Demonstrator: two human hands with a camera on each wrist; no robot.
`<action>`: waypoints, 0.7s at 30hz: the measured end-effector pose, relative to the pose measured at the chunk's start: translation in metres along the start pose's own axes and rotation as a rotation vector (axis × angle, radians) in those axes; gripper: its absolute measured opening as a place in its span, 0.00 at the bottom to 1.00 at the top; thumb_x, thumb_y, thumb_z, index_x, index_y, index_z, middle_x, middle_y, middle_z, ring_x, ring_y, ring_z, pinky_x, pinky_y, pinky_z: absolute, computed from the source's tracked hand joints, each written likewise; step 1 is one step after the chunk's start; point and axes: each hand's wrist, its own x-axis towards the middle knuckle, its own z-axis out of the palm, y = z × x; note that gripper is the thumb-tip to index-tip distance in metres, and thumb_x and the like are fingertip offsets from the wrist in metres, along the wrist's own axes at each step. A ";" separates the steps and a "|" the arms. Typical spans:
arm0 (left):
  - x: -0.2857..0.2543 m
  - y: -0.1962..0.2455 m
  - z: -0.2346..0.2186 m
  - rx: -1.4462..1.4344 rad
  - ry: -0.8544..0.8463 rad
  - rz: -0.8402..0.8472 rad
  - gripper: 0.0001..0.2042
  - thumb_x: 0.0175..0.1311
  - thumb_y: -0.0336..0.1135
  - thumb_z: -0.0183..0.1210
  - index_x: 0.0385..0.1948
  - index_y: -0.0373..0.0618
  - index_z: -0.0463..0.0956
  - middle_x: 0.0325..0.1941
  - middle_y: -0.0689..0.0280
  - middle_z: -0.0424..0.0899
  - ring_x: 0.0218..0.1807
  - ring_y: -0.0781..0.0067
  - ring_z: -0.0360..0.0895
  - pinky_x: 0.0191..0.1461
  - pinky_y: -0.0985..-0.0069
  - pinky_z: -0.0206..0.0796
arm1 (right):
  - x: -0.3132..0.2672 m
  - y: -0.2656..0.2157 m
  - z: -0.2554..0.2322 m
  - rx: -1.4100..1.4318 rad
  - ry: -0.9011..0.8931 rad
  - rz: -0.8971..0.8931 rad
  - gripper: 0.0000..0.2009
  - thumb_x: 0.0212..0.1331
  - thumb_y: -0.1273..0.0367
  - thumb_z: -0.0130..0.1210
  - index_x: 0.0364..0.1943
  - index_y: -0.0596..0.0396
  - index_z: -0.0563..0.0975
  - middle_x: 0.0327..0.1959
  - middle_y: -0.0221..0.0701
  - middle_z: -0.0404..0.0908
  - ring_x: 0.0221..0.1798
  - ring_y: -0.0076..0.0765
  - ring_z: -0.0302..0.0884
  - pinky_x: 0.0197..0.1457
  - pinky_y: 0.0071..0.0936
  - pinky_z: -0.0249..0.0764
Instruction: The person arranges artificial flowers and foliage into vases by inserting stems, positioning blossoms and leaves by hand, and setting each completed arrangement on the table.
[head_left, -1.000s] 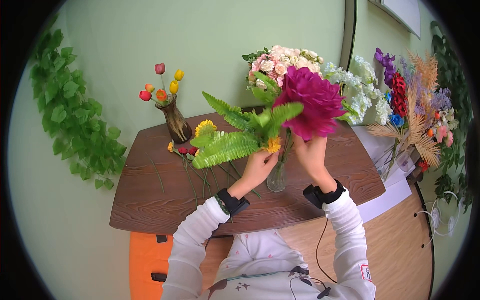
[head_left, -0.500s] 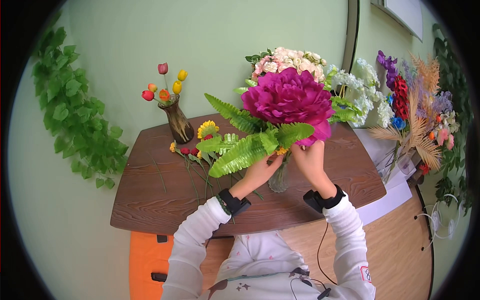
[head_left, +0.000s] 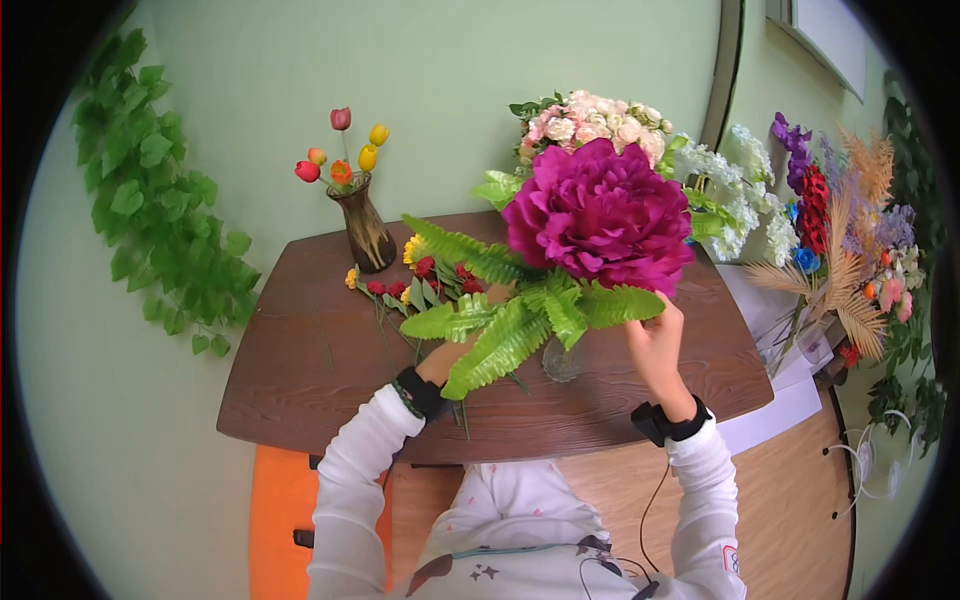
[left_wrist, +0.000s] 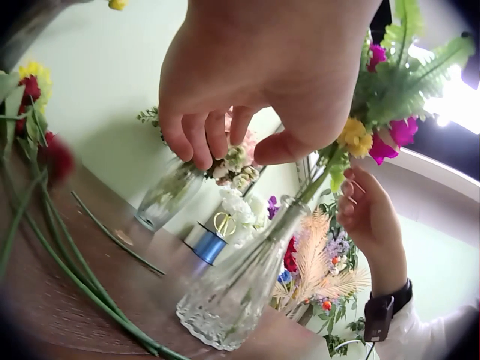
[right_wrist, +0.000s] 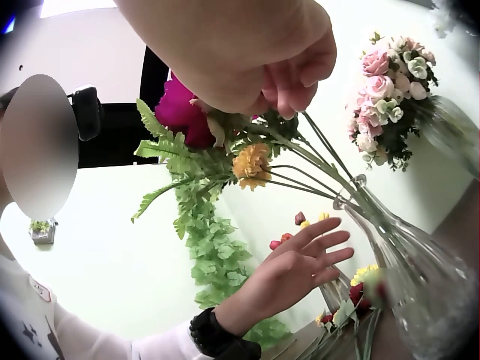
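Note:
A big magenta peony (head_left: 600, 215) with fern leaves (head_left: 505, 345) rises from a clear glass vase (left_wrist: 240, 289). Its stems run through the narrow neck, beside an orange-yellow flower (right_wrist: 252, 166). My left hand (head_left: 447, 360), partly hidden under the leaves in the head view, is left of the vase. The right wrist view shows that left hand (right_wrist: 289, 274) with fingers spread and nothing in them. My right hand (head_left: 657, 345) is just below the peony's right side, fingers loosely bent, fingertips close to the petals and a leaf.
Several cut flowers, red (head_left: 375, 287) and yellow, lie on the dark wooden table (head_left: 290, 390) at left. Behind them stands a brown vase (head_left: 362, 230) of tulips. A pink-white bouquet (head_left: 590, 120) is behind the peony. A blue ribbon spool (left_wrist: 208, 244) sits beyond the glass vase.
My left hand has come away from the stems and moved left and down. My right hand has shifted slightly right. The peony has turned to face upward and the leaves have swung downward.

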 end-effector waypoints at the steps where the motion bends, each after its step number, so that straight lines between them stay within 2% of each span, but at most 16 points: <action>1: -0.004 0.006 -0.004 -0.163 -0.008 -0.041 0.22 0.61 0.42 0.51 0.55 0.43 0.61 0.56 0.63 0.66 0.56 0.65 0.66 0.57 0.70 0.60 | -0.002 -0.001 -0.001 0.001 -0.003 0.041 0.06 0.49 0.74 0.56 0.31 0.60 0.75 0.14 0.25 0.67 0.17 0.15 0.59 0.20 0.16 0.55; 2: 0.002 0.022 -0.012 0.462 -0.031 0.274 0.17 0.58 0.31 0.51 0.50 0.39 0.63 0.48 0.60 0.70 0.51 0.66 0.68 0.52 0.73 0.61 | -0.005 -0.001 0.000 0.047 0.000 0.093 0.04 0.50 0.74 0.55 0.27 0.60 0.74 0.14 0.24 0.66 0.17 0.13 0.58 0.19 0.15 0.53; 3: -0.003 0.020 -0.018 0.466 -0.021 0.270 0.17 0.58 0.31 0.51 0.50 0.39 0.63 0.48 0.60 0.70 0.51 0.66 0.68 0.52 0.73 0.61 | -0.008 0.000 -0.002 0.055 -0.009 0.092 0.04 0.50 0.74 0.55 0.27 0.60 0.74 0.14 0.24 0.66 0.17 0.13 0.58 0.19 0.15 0.53; 5: -0.010 0.011 -0.034 0.215 0.076 0.012 0.18 0.54 0.29 0.54 0.47 0.38 0.64 0.44 0.60 0.71 0.47 0.63 0.69 0.51 0.71 0.61 | -0.013 0.003 -0.005 0.024 -0.024 0.101 0.04 0.51 0.74 0.55 0.24 0.60 0.73 0.13 0.24 0.65 0.17 0.13 0.57 0.19 0.15 0.52; 6: -0.009 0.010 -0.052 0.529 0.076 0.053 0.19 0.50 0.32 0.58 0.44 0.37 0.66 0.42 0.58 0.71 0.43 0.60 0.70 0.47 0.70 0.63 | -0.015 -0.001 -0.006 0.016 -0.036 0.127 0.07 0.53 0.74 0.54 0.21 0.61 0.72 0.13 0.23 0.64 0.17 0.12 0.57 0.19 0.15 0.52; 7: -0.011 0.010 -0.065 0.533 0.086 0.051 0.19 0.50 0.32 0.58 0.44 0.37 0.66 0.42 0.58 0.71 0.43 0.60 0.70 0.47 0.70 0.63 | -0.018 -0.003 -0.007 0.024 -0.044 0.124 0.07 0.53 0.74 0.54 0.21 0.61 0.72 0.13 0.23 0.64 0.17 0.12 0.57 0.19 0.15 0.52; 9: -0.018 0.005 -0.089 0.932 0.135 -0.152 0.19 0.49 0.36 0.59 0.41 0.38 0.67 0.39 0.55 0.73 0.41 0.56 0.71 0.44 0.69 0.63 | -0.024 -0.004 -0.009 0.036 -0.088 0.180 0.08 0.54 0.74 0.53 0.21 0.61 0.72 0.13 0.22 0.65 0.17 0.12 0.56 0.19 0.15 0.52; 13: -0.029 -0.052 -0.140 1.107 0.135 -0.181 0.17 0.46 0.39 0.61 0.34 0.38 0.70 0.35 0.53 0.75 0.39 0.53 0.73 0.41 0.67 0.65 | -0.035 -0.011 -0.011 0.021 -0.152 0.229 0.09 0.55 0.72 0.53 0.21 0.61 0.72 0.13 0.21 0.65 0.17 0.12 0.57 0.19 0.15 0.52; 15: -0.033 -0.071 -0.152 1.212 0.010 -0.191 0.15 0.45 0.41 0.61 0.28 0.38 0.72 0.30 0.52 0.78 0.37 0.51 0.75 0.38 0.63 0.66 | -0.039 -0.012 -0.010 0.018 -0.172 0.240 0.09 0.55 0.72 0.53 0.21 0.61 0.72 0.13 0.21 0.65 0.17 0.12 0.57 0.20 0.15 0.52; 16: -0.034 -0.077 -0.151 1.271 0.084 -0.060 0.14 0.44 0.41 0.61 0.25 0.38 0.75 0.27 0.53 0.79 0.33 0.52 0.77 0.35 0.62 0.67 | -0.041 -0.013 -0.009 0.008 -0.182 0.253 0.09 0.55 0.72 0.53 0.21 0.61 0.72 0.13 0.21 0.65 0.17 0.12 0.57 0.20 0.15 0.53; 17: -0.037 -0.081 -0.153 1.272 0.088 -0.064 0.14 0.44 0.41 0.61 0.25 0.38 0.75 0.27 0.53 0.79 0.33 0.52 0.77 0.35 0.62 0.67 | -0.042 -0.013 -0.009 0.012 -0.187 0.253 0.09 0.55 0.72 0.53 0.21 0.61 0.72 0.13 0.21 0.65 0.17 0.12 0.57 0.20 0.15 0.53; 19: -0.039 -0.079 -0.148 1.174 0.138 -0.185 0.14 0.45 0.41 0.61 0.26 0.39 0.75 0.24 0.54 0.79 0.30 0.51 0.76 0.34 0.63 0.68 | -0.044 -0.014 -0.008 -0.003 -0.202 0.282 0.09 0.55 0.72 0.53 0.20 0.61 0.73 0.12 0.21 0.65 0.17 0.13 0.58 0.20 0.15 0.53; 21: -0.037 -0.070 -0.143 1.176 0.144 -0.179 0.13 0.46 0.40 0.61 0.25 0.38 0.75 0.24 0.55 0.79 0.28 0.54 0.77 0.33 0.65 0.68 | -0.045 -0.017 -0.007 0.001 -0.211 0.271 0.09 0.55 0.72 0.53 0.20 0.61 0.73 0.12 0.22 0.66 0.17 0.13 0.58 0.20 0.15 0.54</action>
